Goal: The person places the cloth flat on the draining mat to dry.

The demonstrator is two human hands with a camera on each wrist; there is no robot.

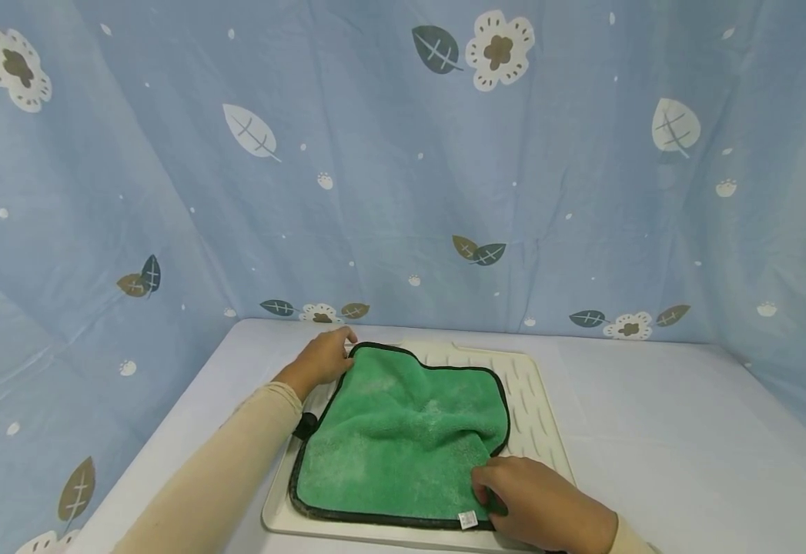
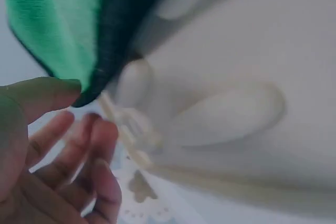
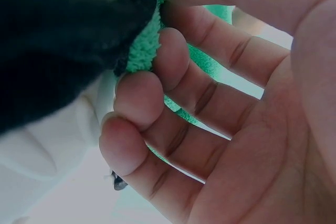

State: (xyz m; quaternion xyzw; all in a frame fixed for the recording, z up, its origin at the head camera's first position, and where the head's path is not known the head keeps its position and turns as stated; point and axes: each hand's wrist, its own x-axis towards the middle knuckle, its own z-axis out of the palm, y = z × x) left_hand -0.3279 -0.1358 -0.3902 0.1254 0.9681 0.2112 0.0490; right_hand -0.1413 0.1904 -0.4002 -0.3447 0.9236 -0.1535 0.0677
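A green cloth point(image 1: 403, 438) with a black border lies spread and rippled over a cream ridged tray point(image 1: 530, 408). At its far left corner is my left hand point(image 1: 322, 358); in the left wrist view, the thumb and fingers of that hand point(image 2: 63, 145) pinch the tip of the cloth point(image 2: 58, 19). My right hand point(image 1: 541, 500) grips the cloth's near right edge beside a small white tag point(image 1: 468, 519). In the right wrist view, the curled fingers of my right hand point(image 3: 210, 98) hold the green pile point(image 3: 144, 45) at the dark border.
A black, rounded object point(image 1: 306, 425) shows at the tray's left side, partly covered by the cloth. The tray rests on a white table surface point(image 1: 652, 431). Behind and to the left hangs a blue curtain point(image 1: 389, 185) with flowers and leaves.
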